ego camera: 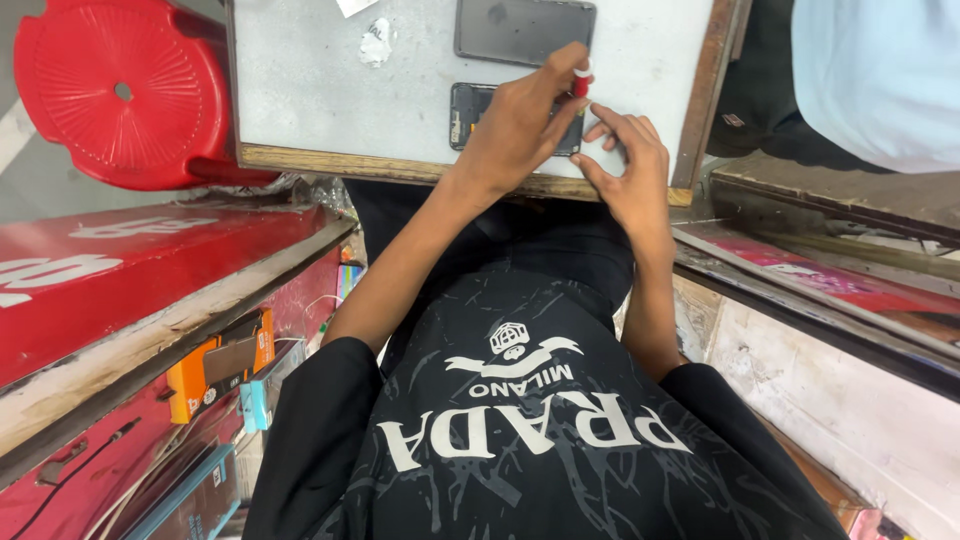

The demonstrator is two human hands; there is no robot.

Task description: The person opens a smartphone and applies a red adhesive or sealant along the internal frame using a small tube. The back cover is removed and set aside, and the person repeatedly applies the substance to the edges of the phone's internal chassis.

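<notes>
A white work board (330,90) with a wooden rim rests across my lap. On it lies an opened dark phone (466,112), its inner parts showing. My left hand (515,125) covers most of that phone and pinches a small red-handled tool (581,82) between thumb and fingers, held upright over the phone's right end. My right hand (628,165) rests on the board's near rim just right of the phone, fingers bent and spread, holding nothing. A second dark flat phone panel (524,28) lies further back on the board.
A red plastic stool (120,95) stands to the far left. A red counter (130,265) runs along my left, with orange and blue boxes (215,370) under it. Another person in a light blue shirt (880,70) is at the upper right.
</notes>
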